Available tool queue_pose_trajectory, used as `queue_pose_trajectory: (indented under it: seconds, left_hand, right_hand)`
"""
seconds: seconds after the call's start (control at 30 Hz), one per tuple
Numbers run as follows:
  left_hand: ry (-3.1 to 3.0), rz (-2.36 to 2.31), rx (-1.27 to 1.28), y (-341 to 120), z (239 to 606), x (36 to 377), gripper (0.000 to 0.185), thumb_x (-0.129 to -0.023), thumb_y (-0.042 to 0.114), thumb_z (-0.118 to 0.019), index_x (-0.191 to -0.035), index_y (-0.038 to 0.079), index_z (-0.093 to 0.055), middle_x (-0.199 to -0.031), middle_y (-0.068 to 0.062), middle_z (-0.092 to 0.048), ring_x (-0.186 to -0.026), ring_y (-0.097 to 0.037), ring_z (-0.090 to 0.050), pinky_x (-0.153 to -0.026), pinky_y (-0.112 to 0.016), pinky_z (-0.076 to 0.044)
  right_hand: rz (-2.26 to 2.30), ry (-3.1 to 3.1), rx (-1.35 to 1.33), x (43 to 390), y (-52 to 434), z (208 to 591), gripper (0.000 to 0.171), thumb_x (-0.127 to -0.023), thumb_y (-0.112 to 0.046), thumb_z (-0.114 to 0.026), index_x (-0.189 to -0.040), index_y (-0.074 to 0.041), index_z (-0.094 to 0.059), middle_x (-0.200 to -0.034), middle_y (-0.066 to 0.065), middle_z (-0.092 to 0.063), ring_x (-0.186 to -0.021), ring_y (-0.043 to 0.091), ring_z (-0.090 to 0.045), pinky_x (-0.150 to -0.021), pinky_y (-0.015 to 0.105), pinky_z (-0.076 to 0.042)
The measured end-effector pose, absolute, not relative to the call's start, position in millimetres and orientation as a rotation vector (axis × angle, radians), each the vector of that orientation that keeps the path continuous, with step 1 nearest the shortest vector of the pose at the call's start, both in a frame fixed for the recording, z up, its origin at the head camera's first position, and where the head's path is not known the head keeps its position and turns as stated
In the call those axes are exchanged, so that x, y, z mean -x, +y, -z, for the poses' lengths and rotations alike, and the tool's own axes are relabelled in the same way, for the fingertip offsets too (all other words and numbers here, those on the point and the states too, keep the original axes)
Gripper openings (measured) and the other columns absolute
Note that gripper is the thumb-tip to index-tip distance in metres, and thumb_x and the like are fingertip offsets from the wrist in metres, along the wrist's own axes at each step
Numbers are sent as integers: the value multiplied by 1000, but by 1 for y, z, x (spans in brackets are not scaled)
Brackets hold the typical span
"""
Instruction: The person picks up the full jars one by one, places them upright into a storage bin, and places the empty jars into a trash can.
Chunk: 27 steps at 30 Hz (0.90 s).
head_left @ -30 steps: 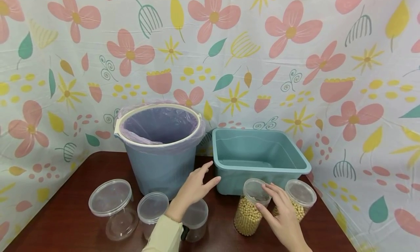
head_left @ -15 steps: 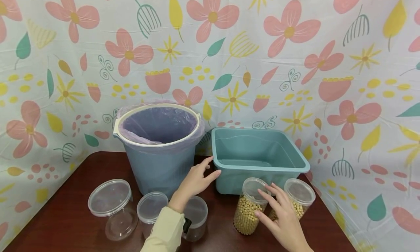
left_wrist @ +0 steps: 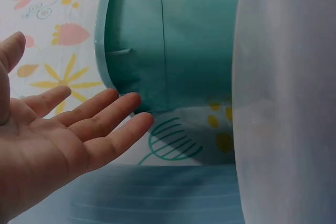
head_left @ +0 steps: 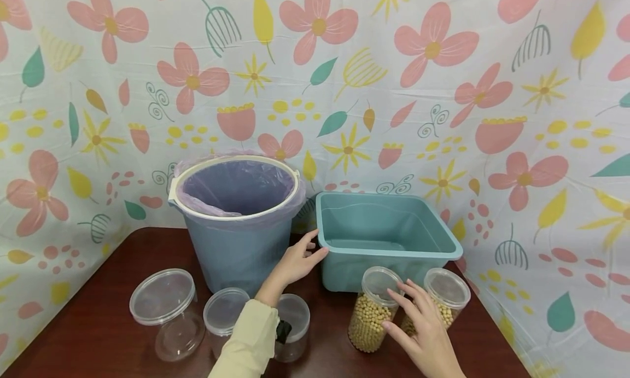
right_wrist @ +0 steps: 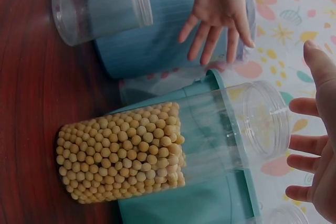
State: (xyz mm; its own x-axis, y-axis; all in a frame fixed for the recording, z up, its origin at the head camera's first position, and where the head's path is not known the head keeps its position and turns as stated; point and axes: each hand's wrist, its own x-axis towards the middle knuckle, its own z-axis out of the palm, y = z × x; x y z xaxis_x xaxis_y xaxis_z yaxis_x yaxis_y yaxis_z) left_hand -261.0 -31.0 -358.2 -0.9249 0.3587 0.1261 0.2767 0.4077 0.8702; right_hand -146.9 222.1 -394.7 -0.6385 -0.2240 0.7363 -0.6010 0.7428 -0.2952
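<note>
A clear lidded jar (head_left: 370, 311) part-filled with soybeans (right_wrist: 123, 156) stands in front of the teal tub (head_left: 344, 271). My right hand (head_left: 400, 308) hovers beside that jar with spread, straight fingers (right_wrist: 307, 148), a small gap from the lid. A second jar of soybeans (head_left: 447, 298) stands just to the right, partly behind the hand. My left hand (head_left: 309, 248) reaches with straight fingers (left_wrist: 107, 109) toward the tub's near left corner (left_wrist: 134, 56). It holds nothing; I cannot tell if it touches the tub.
A blue bucket (head_left: 238, 246) lined with a purple bag stands left of the tub. Three empty clear lidded jars (head_left: 164, 312), (head_left: 225, 315), (head_left: 294, 326) stand at the front left of the brown table (head_left: 98, 323). A floral cloth (head_left: 443, 93) closes in the back and sides.
My left hand has moved forward and right to the tub's left corner. My right hand has stayed by the soybean jar, fingers still spread.
</note>
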Motion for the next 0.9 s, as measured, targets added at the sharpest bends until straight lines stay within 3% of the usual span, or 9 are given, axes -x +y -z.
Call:
queue_pose_trajectory:
  seconds: [0.27,0.63,0.9]
  left_hand:
    - [2556,-1563,-470,-24,359,275,61,-89,42,-51,-140,14,-32,-125,-17,-47,-112,-29,-47,-85,-45,-40]
    - [2560,-1570,-499,-19,365,293,56,-89,35,-54,-137,12,-36,-111,-13,-54,-98,-25,-53,-77,-39,-44]
    - [2557,-1586,-475,-16,368,301,55,-89,34,-54,-137,11,-37,-124,-15,-48,-106,-27,-50,-82,-41,-43]
  right_hand:
    - [-693,-2222,-634,147,223,394,59,-63,-10,-79,-118,-8,-58,-122,12,-49,-119,28,-36,-99,20,-17]
    - [-692,-2208,-639,148,225,396,57,-64,-12,-78,-118,-11,-58,-122,12,-49,-119,28,-36,-99,25,-20]
    - [-688,-2205,-644,149,226,396,54,-66,-15,-77,-117,-11,-59,-121,12,-49,-119,28,-36,-99,22,-19]
